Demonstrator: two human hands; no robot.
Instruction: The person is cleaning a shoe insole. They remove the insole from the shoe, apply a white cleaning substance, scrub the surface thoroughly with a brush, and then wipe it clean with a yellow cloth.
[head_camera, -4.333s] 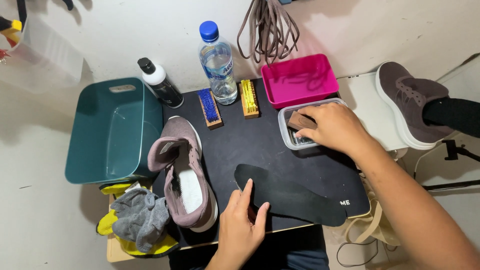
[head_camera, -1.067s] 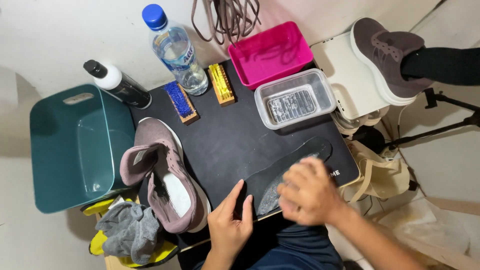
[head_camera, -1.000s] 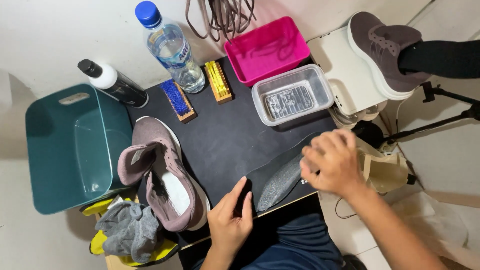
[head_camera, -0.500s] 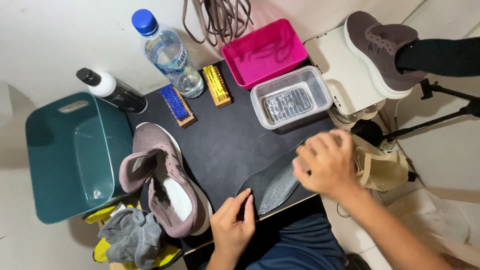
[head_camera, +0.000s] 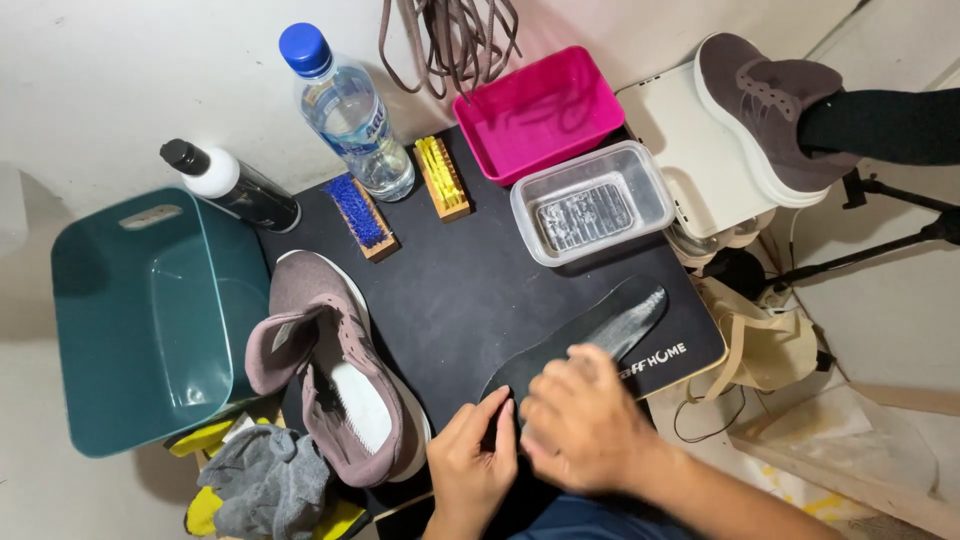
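Lower centre of frame: my left hand (head_camera: 470, 470) pinned the black insole (head_camera: 590, 335) with flat fingers; my right hand (head_camera: 580, 430) pressed on it, grip unclear. Risk: wet insole sliding off mat edge.

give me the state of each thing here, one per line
insole: flat on mat, far end wet
left hand: pinning insole's near end
right hand: pressed on insole
shoe: unlaced, insole out
water bottle: capped, upright
clear tub: holds water
pink tub: empty
teal bin: empty
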